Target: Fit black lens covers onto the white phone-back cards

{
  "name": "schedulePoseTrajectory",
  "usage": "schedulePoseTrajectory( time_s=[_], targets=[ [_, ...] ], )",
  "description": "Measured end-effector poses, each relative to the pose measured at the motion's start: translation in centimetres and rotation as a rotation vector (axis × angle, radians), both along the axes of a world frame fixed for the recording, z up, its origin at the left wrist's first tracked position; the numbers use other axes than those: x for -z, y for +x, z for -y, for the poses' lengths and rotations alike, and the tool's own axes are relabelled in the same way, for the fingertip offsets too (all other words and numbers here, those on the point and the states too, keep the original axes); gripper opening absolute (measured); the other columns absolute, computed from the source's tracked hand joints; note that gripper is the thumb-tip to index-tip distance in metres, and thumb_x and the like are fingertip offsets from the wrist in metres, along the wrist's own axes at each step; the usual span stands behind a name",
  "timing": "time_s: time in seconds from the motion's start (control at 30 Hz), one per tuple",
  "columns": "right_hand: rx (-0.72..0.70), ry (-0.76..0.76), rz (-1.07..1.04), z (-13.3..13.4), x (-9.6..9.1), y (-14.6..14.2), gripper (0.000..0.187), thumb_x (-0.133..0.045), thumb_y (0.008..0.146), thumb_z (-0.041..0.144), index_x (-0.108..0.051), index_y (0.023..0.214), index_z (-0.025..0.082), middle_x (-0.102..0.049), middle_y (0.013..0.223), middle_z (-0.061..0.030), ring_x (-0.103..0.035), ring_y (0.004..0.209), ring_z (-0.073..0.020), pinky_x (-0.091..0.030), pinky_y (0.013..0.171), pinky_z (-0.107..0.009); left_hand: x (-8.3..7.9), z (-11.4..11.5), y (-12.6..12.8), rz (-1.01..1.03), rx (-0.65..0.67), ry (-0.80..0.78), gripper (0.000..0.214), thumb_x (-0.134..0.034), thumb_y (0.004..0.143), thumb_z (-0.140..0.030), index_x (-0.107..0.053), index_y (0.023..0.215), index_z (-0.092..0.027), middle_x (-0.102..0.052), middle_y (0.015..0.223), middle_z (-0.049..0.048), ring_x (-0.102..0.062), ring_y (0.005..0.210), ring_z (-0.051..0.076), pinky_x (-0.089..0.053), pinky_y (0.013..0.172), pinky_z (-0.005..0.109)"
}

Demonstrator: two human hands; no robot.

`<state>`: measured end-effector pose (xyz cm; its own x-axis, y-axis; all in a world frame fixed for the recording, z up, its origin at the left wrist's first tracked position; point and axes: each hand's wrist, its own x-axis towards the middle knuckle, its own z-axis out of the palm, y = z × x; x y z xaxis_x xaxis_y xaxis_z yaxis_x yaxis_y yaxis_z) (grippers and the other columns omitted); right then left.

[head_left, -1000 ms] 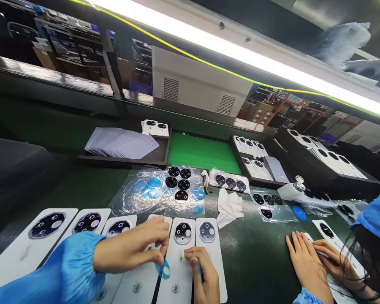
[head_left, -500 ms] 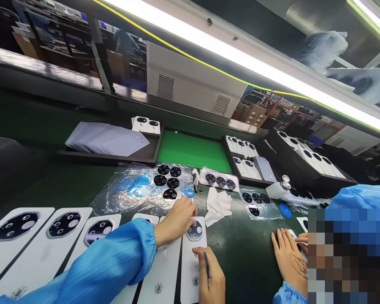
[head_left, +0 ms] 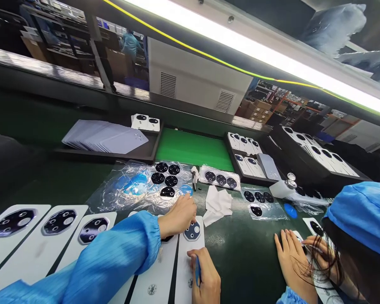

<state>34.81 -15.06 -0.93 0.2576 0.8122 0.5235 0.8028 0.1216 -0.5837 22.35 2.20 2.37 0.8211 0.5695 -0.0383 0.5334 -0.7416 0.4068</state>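
My left hand is closed with its fingers bent down, above the top of a white phone-shaped panel. What its fingertips hold, if anything, is hidden. Just below it, the panel's dark camera plate with round lens rings is visible. At the panel's right edge, my right hand is closed around a slim blue strip, partly covered by the fingers. Beyond my left hand, a blue disc lies by a clear plastic sheet bearing several black round plates.
More white panels lie in a row on my left. A crumpled white cloth, a bagged strip of plates and a white pump bottle are ahead. Black trays stand behind. A co-worker's hand is at right.
My left hand has shifted slightly, its fingers now bent further down. More of the blue strip shows in my right hand. The view has tilted a little, and a co-worker's cap shows more clearly.
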Motion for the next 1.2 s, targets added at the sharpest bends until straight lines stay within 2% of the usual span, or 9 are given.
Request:
schedulePoseTrajectory(
  time_s=[0.1,0.17,0.23,0.4,0.5,0.67,1.0,1.1,1.2],
  targets=[
    [0.081,0.068,-0.009,0.6,-3.7,6.6,0.045,-0.021,0.098,0.03,-0.065,0.093,0.027,-0.063,0.076,-0.0057,-0.064,0.069,-0.0182,-0.048,0.058,-0.029,0.9,0.3,0.0,0.026,0.014,0.034,0.013,-0.053,0.078,-0.008,-0.06,0.075,-0.018,-0.061,0.086,0.0063,-0.05,0.091,0.024,-0.036,0.076,0.035],
    [0.068,0.151,0.035,0.5,-4.8,7.8,0.048,-0.019,0.097,0.027,-0.065,0.086,0.032,-0.064,0.073,-0.004,-0.065,0.066,-0.0178,-0.047,0.055,-0.029,1.4,0.6,-0.2,0.055,0.019,0.061,0.015,-0.049,0.08,-0.006,-0.058,0.077,-0.018,-0.059,0.086,0.0061,-0.049,0.089,0.024,-0.035,0.076,0.035],
    [0.081,0.091,0.034,0.1,-3.9,5.2,0.047,-0.017,0.096,0.022,-0.063,0.091,0.032,-0.065,0.076,-0.0038,-0.066,0.071,-0.0198,-0.048,0.056,-0.031,1.8,1.1,-0.6,0.085,0.022,0.084,0.017,-0.045,0.082,-0.004,-0.055,0.079,-0.018,-0.058,0.086,0.0059,-0.047,0.087,0.024,-0.034,0.075,0.035],
    [0.021,-0.01,0.049,-1.1,1.8,-5.5,0.03,-0.033,0.086,0.008,-0.056,0.086,0.027,-0.062,0.07,-0.001,-0.063,0.063,-0.0165,-0.047,0.054,-0.025,2.2,2.8,-1.9,0.136,0.041,0.113,0.024,-0.038,0.083,0.003,-0.048,0.08,-0.019,-0.054,0.085,0.0052,-0.044,0.082,0.023,-0.031,0.071,0.035],
    [0.059,-0.038,0.059,-1.1,3.6,-6.9,0.032,-0.03,0.084,0.004,-0.055,0.085,0.023,-0.059,0.07,-0.0025,-0.06,0.065,-0.0163,-0.045,0.058,-0.024,2.4,3.9,-2.7,0.15,0.078,0.105,0.024,-0.04,0.083,0.003,-0.046,0.078,-0.02,-0.052,0.083,0.0039,-0.043,0.079,0.022,-0.029,0.069,0.034],
    [0.085,-0.053,-0.011,-0.9,3.7,-5.9,0.033,-0.029,0.095,0.015,-0.058,0.083,0.024,-0.058,0.069,-0.0031,-0.058,0.064,-0.0164,-0.041,0.057,-0.025,2.3,5.2,-4.5,0.178,0.125,0.068,0.023,-0.041,0.082,0.003,-0.045,0.076,-0.019,-0.053,0.082,0.0026,-0.043,0.077,0.02,-0.029,0.067,0.032],
    [0.064,-0.117,-0.596,0.3,1.6,-5.8,0.038,-0.043,0.092,0.051,-0.071,0.09,0.025,-0.064,0.07,-0.0009,-0.055,0.051,-0.0133,-0.047,0.051,-0.025,-2.2,6.7,-9.8,0.32,0.146,-0.555,0.016,-0.043,0.089,-0.014,-0.041,0.076,-0.023,-0.049,0.084,-0.0022,-0.045,0.083,0.016,-0.038,0.075,0.024],
    [-0.062,-0.201,-0.51,0.9,-0.7,-2.7,0.033,-0.052,0.088,0.051,-0.072,0.095,0.025,-0.065,0.067,0.0006,-0.06,0.053,-0.0163,-0.047,0.047,-0.026,-2.7,7.6,-9.5,0.35,0.096,-0.565,0.015,-0.041,0.091,-0.015,-0.04,0.078,-0.022,-0.05,0.088,-0.0001,-0.045,0.086,0.017,-0.039,0.078,0.027],
    [-0.049,-0.124,-0.452,1.1,-3.8,2.8,0.033,-0.05,0.093,0.044,-0.062,0.107,0.016,-0.066,0.091,-0.0033,-0.064,0.073,-0.0142,-0.054,0.064,-0.031,-2.0,8.4,-9.0,0.41,0.054,-0.443,0.015,-0.039,0.09,-0.014,-0.039,0.078,-0.022,-0.051,0.088,0.0028,-0.045,0.085,0.019,-0.04,0.077,0.03]
  ],
)
